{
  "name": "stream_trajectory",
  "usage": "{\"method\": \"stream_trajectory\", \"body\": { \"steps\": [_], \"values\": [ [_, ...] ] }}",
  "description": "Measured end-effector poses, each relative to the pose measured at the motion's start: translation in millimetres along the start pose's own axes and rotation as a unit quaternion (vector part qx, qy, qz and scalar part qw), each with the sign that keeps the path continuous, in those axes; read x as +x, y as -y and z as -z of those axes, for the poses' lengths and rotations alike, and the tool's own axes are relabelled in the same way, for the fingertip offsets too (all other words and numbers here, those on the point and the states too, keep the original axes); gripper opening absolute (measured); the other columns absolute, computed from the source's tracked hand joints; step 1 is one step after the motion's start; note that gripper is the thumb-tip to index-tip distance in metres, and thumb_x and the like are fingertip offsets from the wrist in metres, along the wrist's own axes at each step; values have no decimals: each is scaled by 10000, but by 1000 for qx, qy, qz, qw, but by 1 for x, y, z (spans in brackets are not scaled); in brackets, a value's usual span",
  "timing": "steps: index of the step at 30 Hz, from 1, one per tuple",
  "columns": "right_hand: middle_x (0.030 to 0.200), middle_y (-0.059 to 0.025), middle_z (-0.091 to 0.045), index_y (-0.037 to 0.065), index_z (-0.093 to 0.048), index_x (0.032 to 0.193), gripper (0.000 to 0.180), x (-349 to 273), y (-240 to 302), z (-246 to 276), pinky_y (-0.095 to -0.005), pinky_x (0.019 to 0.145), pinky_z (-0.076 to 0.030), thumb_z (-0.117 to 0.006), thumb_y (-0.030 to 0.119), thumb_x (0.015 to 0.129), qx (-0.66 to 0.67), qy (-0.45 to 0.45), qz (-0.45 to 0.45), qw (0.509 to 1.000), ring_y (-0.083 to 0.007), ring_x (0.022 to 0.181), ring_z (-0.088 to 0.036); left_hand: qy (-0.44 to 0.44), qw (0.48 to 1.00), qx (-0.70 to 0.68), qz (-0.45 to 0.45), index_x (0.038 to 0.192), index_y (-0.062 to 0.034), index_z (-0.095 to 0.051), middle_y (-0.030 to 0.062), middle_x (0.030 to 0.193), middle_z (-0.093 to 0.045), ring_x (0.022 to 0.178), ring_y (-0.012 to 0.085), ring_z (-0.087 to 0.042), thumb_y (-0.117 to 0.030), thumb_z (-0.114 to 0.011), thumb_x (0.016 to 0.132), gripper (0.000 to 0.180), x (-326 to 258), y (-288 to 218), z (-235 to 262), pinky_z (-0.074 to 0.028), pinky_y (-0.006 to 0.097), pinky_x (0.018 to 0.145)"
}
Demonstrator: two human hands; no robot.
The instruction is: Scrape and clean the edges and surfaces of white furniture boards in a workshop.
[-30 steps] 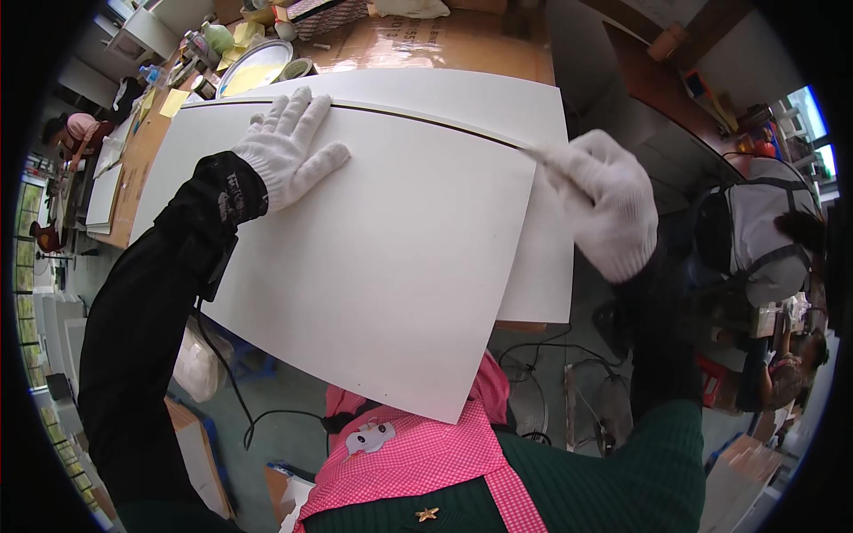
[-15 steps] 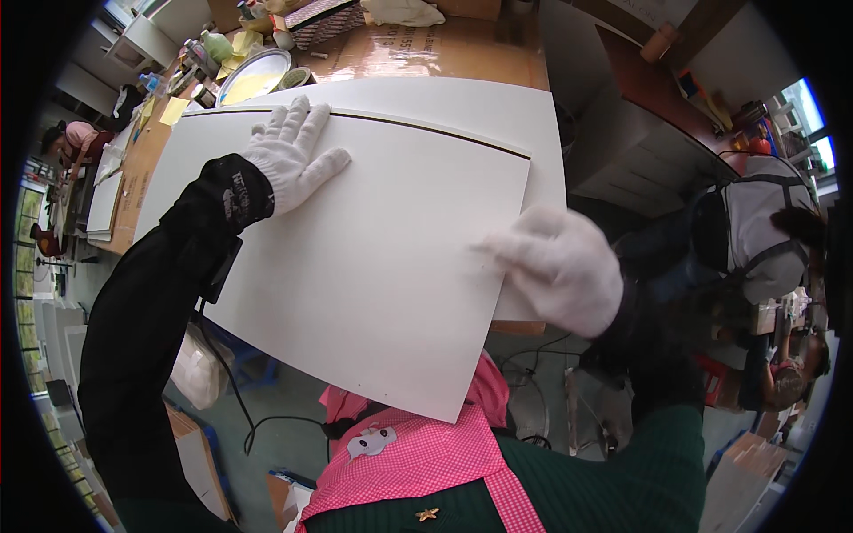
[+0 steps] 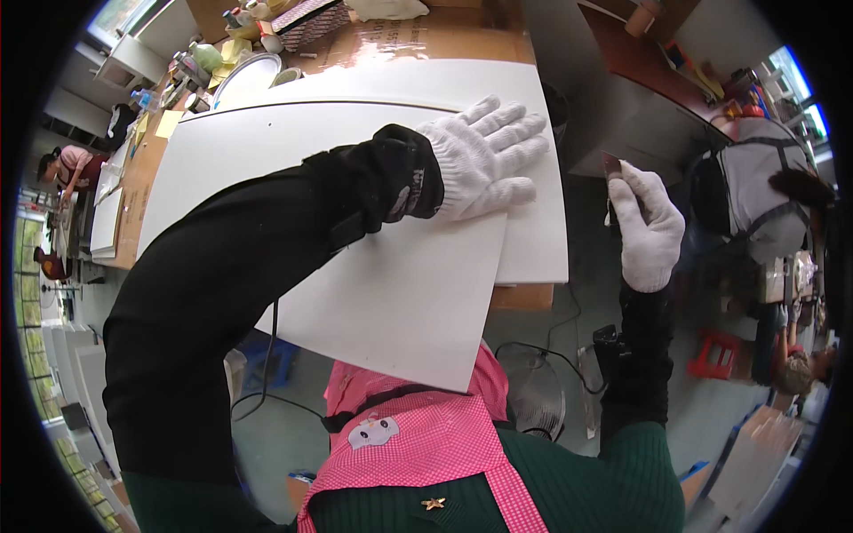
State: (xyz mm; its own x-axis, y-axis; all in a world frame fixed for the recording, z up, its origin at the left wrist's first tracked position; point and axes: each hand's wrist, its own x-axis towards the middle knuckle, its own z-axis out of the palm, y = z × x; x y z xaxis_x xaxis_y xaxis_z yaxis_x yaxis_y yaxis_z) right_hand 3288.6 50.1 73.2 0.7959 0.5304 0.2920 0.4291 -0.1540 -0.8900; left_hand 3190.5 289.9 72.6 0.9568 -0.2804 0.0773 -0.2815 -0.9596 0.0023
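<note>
A large white panel [image 3: 382, 293] lies at an angle on top of another white panel [image 3: 538, 240] on the worktable, its near corner close to my pink checked apron [image 3: 409, 444]. My left hand [image 3: 487, 158], in a white knitted glove, rests with fingers spread at the far right corner of the upper panel, its fingertips reaching over the lower one. Off the right side of the panels, my gloved right hand [image 3: 649, 226] pinches a small, thin, dark-reddish piece [image 3: 612, 167]. Its kind is not clear, as the fingers cover part of it.
Brown cardboard [image 3: 426, 40] covers the table's far part. Bottles, cans and a round lid [image 3: 249, 78] crowd the far left. A cable [image 3: 267, 364] hangs by my left arm. A red stool [image 3: 713, 355] stands right, near other people; another person [image 3: 75, 169] works far left.
My left hand has slid right across the panel to its far right corner. My right hand has left the panel's right edge and moved farther right and away, now showing the small piece.
</note>
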Motion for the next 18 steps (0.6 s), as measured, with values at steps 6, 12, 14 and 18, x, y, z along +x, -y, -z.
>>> {"method": "stream_trajectory", "body": {
  "steps": [6, 12, 14, 18],
  "values": [
    [861, 10, -621, -15, -660, 1112, 213, -71, -5, 11, -181, 593, -426, -621, 68, 920, 127, -119, -67, 982, -30, 694, -513, 23, 996, -34, -78, 1487, -32, -222, 176, 1569, -133, 1461, 329, -71, -531, -199, 995, 701, -34, -23, 7, -49, 428, 1198],
    [795, -38, -624, 0, -631, 1109, 208, -155, -7, -1, -249, 503, -488, -595, 112, 937, 363, -182, -179, 896, -98, 604, -573, 62, 934, -250, -246, 1431, -10, -351, 225, 1536, -215, 1452, 349, -124, -569, -378, 945, 741, -121, -128, 14, -58, 466, 1192],
    [809, -30, -611, 24, -620, 1122, 214, -168, -9, -10, -250, 501, -481, -586, 144, 948, 405, -201, -225, 863, -101, 609, -570, 54, 906, -279, -314, 1427, -11, -348, 227, 1522, -252, 1397, 338, -300, -533, -393, 956, 704, -139, -150, 14, -236, 467, 1156],
    [826, -22, -604, 42, -611, 1147, 238, -190, 12, -21, -251, 500, -472, -578, 180, 956, 420, -218, -242, 847, -103, 615, -567, 335, 770, -476, -262, 1238, -66, -555, 150, 1236, -569, 1051, 282, -613, -430, -472, 951, 470, -161, -168, 54, -526, 407, 805]
  ]
}}
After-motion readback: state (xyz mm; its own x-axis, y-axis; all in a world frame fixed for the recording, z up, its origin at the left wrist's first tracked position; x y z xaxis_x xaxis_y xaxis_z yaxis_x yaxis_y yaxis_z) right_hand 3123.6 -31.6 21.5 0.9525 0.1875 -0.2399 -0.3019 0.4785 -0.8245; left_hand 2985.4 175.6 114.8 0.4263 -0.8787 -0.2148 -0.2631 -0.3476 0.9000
